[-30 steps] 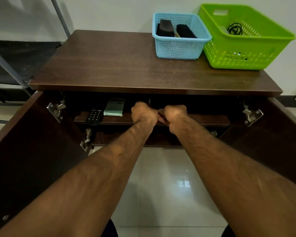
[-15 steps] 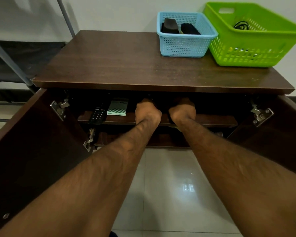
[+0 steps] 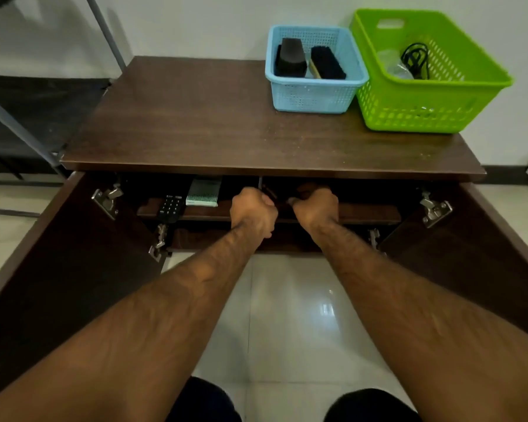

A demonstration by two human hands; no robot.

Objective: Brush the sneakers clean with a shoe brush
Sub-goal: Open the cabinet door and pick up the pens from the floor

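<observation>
Both my hands reach into the open cabinet under the brown tabletop (image 3: 226, 132). My left hand (image 3: 252, 210) and my right hand (image 3: 316, 208) are curled side by side at the front of the inner shelf (image 3: 369, 213). They grip a dark object (image 3: 305, 187) that sits mostly hidden in shadow, and I cannot tell what it is. A black-bristled shoe brush (image 3: 326, 63) with a wooden edge lies in the blue basket (image 3: 314, 94) at the back of the tabletop, beside a dark block (image 3: 290, 57). No sneakers are plainly visible.
A green basket (image 3: 424, 108) holding a black cable (image 3: 415, 59) stands right of the blue one. Both cabinet doors (image 3: 58, 269) swing open toward me. A black keypad device (image 3: 169, 207) and a green-and-white packet (image 3: 203, 191) lie on the shelf. A metal rack (image 3: 19, 129) stands on the left.
Half a second ago my hands were deeper under the tabletop. They have drawn back slightly toward the shelf's front edge, fingers still curled, and the view has tilted down.
</observation>
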